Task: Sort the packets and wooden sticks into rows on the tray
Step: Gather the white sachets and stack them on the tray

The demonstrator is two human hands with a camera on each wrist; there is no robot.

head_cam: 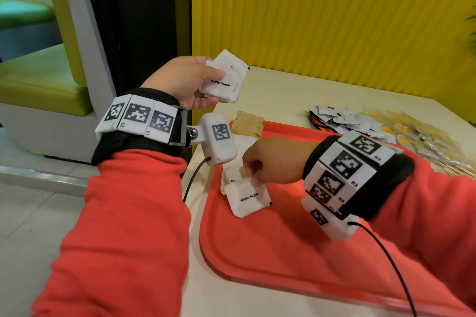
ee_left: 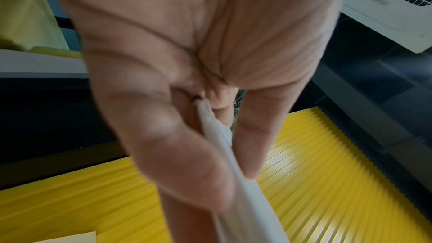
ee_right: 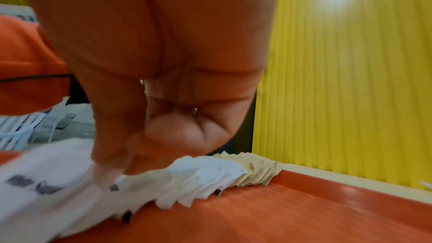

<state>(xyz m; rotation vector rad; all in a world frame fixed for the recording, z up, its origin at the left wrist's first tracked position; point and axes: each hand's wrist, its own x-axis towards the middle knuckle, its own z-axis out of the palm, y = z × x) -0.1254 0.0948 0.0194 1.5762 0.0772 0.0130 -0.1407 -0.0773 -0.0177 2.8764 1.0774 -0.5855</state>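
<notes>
Cream laminate covers the table (head_cam: 296, 90), which butts against a ribbed yellow wall (head_cam: 334, 13) on its far side. A red plastic tray (head_cam: 257, 244) with a raised rim lies on it, its left rim close to the table's left edge; past that edge the floor is pale tile, with a green bench seat (head_cam: 38, 77) and a dark pillar beyond.

The right hand (head_cam: 268, 159) is low over the tray's left part, its thumb and fingers pinching the top edge of a white sugar packet (head_cam: 248, 199) at the near end of a row. From the right wrist view that row of white packets (ee_right: 198, 176) runs away from the fingers in an overlapping line along the tray floor and ends in a run of tan packets (ee_right: 254, 169) just short of the far rim. To the right of this hand and toward the person, the tray floor is bare red.

The left hand (head_cam: 180, 80) is raised above and to the left of the tray's far left corner, gripping a small stack of white sugar packets (head_cam: 224, 77) between thumb and fingers; the left wrist view shows them edge-on.

Beyond the right wrist, off the tray's far rim, lies a loose heap of unsorted packets (head_cam: 342, 118), with yellow-printed sachets (head_cam: 407, 131) further right. The wooden sticks I cannot make out clearly.
</notes>
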